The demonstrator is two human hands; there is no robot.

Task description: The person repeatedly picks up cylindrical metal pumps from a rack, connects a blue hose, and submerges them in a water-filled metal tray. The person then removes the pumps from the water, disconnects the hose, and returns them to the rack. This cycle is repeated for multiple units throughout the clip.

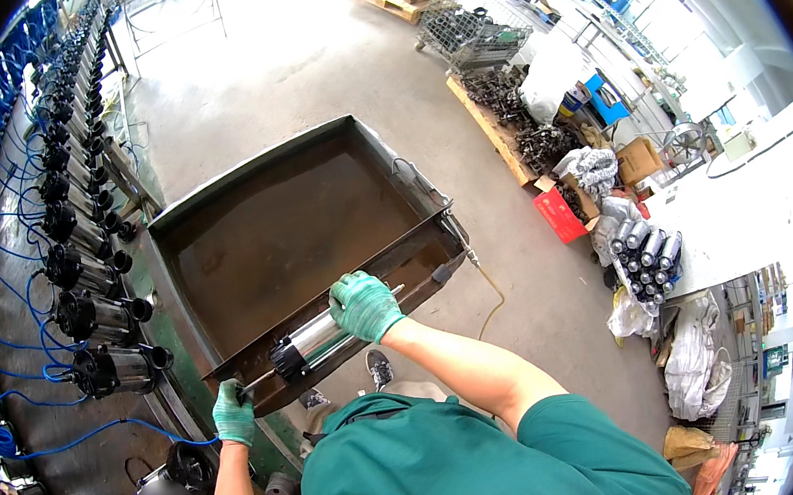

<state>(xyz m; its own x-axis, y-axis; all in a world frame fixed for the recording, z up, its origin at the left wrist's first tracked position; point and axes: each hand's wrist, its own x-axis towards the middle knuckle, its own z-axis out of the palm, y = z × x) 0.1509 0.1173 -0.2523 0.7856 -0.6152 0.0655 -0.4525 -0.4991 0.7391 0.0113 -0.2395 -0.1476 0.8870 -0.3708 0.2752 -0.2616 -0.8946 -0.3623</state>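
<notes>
The tank [296, 220] lies open above the water; pumps [86, 273] crowd its left side.

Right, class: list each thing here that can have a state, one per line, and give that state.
Metal cylinder: lying on its side on the tank's near rim.
Right hand: gloved, pressing down on the cylinder.
Left hand: gloved, gripping a thin tool at the cylinder's dark end.
Steel tank: holds brown liquid.
Pumps: lined up in a row, blue cables attached.
</notes>
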